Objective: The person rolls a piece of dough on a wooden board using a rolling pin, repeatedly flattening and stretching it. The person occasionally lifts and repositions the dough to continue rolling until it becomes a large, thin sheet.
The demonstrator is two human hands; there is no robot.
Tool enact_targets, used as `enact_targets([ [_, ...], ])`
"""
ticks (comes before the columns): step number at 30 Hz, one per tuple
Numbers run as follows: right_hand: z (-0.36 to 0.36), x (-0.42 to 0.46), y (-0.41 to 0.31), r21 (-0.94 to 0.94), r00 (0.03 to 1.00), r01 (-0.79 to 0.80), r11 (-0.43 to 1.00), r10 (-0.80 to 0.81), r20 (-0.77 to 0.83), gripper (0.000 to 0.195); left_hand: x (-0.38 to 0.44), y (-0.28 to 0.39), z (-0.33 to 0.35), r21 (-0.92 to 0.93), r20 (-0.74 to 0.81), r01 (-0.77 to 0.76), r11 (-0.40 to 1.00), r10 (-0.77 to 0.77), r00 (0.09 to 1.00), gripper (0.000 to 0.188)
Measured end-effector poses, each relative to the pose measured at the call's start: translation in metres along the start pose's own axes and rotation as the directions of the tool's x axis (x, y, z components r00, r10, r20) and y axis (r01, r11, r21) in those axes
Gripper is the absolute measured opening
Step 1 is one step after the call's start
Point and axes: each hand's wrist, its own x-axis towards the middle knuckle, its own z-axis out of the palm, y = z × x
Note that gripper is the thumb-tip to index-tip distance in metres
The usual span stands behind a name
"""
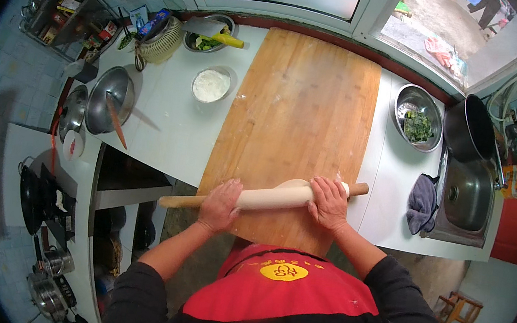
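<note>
A long wooden rolling pin (180,201) lies slantwise across the near end of a wooden board (296,127). Pale dough (273,199) is wrapped around its middle, and a small flap sticks out on the far side. My left hand (220,205) rests over the pin at the left end of the dough. Over the right part of the dough, my right hand (329,203) presses with its fingers curved around the roll. Both palms hide the dough beneath them. The pin's bare right tip (359,189) reaches past the board's right edge.
Left of the board stand a bowl of flour (210,86), a cleaver (207,28) laid over a bowl of greens, and a steel bowl (110,99) with a wooden stick. To the right are a bowl of leafy greens (418,123), a grey cloth (421,205), a dark pot (470,129) and a sink (467,199).
</note>
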Motion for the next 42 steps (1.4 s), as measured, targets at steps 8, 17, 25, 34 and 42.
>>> enact_targets([
  [8,0.013,0.144,0.052,-0.143,0.97,-0.15,0.978,0.117,-0.214,0.044,0.129,-0.061,-0.039,0.203,-0.222,0.208,0.957,-0.162,0.961,0.053],
  [17,0.015,0.094,0.05,-0.088,0.988,-0.151,0.985,0.148,-0.044,0.049,0.082,-0.045,0.003,0.195,-0.16,0.313,0.93,-0.285,0.945,0.065],
  [25,0.011,0.093,0.029,-0.118,0.995,0.011,0.993,-0.022,-0.098,0.054,0.087,-0.033,-0.017,0.198,-0.136,0.135,0.971,-0.109,0.985,0.062],
  [34,-0.002,0.02,0.01,-0.074,0.994,0.087,0.993,-0.081,0.078,0.056,-0.011,0.01,-0.003,0.06,-0.044,0.221,0.973,-0.218,0.975,0.056],
  [42,0.014,0.031,-0.009,-0.067,0.992,-0.12,0.99,0.123,0.034,0.071,0.016,0.046,0.016,0.173,-0.122,0.442,0.88,-0.426,0.897,0.069],
])
